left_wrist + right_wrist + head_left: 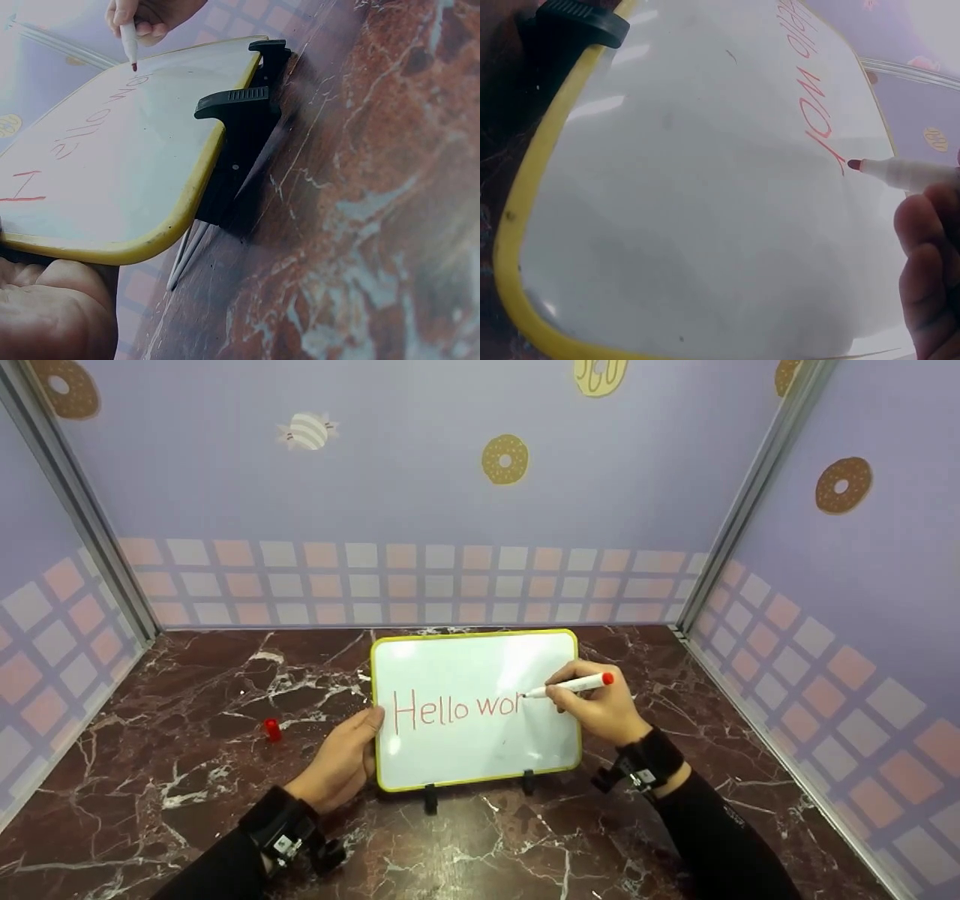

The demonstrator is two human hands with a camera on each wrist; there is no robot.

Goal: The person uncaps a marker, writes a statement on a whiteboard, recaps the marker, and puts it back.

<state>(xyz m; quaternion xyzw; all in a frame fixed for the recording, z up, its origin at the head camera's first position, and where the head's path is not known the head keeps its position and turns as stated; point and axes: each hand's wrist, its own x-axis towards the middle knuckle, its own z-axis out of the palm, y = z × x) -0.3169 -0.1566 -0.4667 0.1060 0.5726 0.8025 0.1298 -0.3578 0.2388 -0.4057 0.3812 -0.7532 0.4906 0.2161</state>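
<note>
A small whiteboard with a yellow rim leans on a black stand, whose two hooks catch its lower edge. Red writing across it reads "Hello wor". At the board's left edge, my left hand grips the rim, thumb at the front and fingers behind. My right hand pinches a white marker with a red end, its tip right at the "r". In the right wrist view the red marker tip is close by the last stroke.
A red marker cap stands on the dark red marbled table, left of the board. Purple walls with metal corner posts enclose the table at the back and both sides. Each wrist wears a black camera strap.
</note>
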